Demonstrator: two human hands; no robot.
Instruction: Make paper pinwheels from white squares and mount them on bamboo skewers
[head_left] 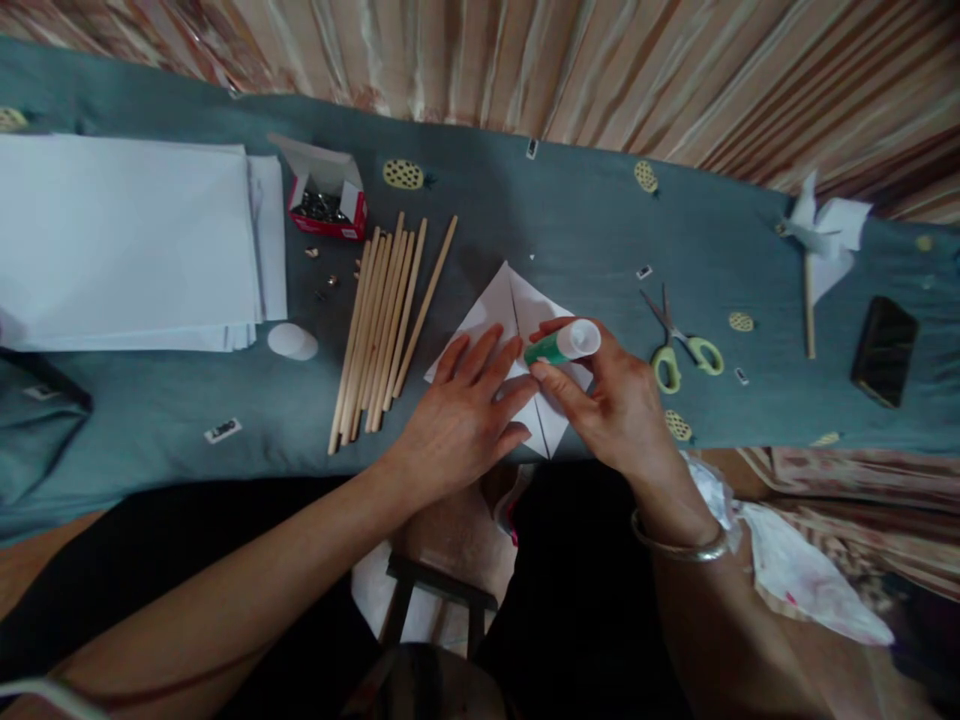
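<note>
A white paper square (495, 300) with dark lines along its diagonal lies on the table in front of me, turned like a diamond. My left hand (461, 415) rests on its left part with the fingers spread. In my right hand (615, 400) is a glue stick (553, 346) with a green label and a white base, tilted over the middle of the paper. Its lower end is hidden by my fingers, so I cannot tell whether it touches the paper. A white cap (292, 342) lies farther left.
Wooden sticks (382, 320) lie left of the paper, near an open red box of pins (326, 208) and several loose pins. A paper stack (124, 240) is at far left. Scissors (679, 345), a paper pinwheel (814, 240) and a dark phone-like object (885, 350) lie to the right.
</note>
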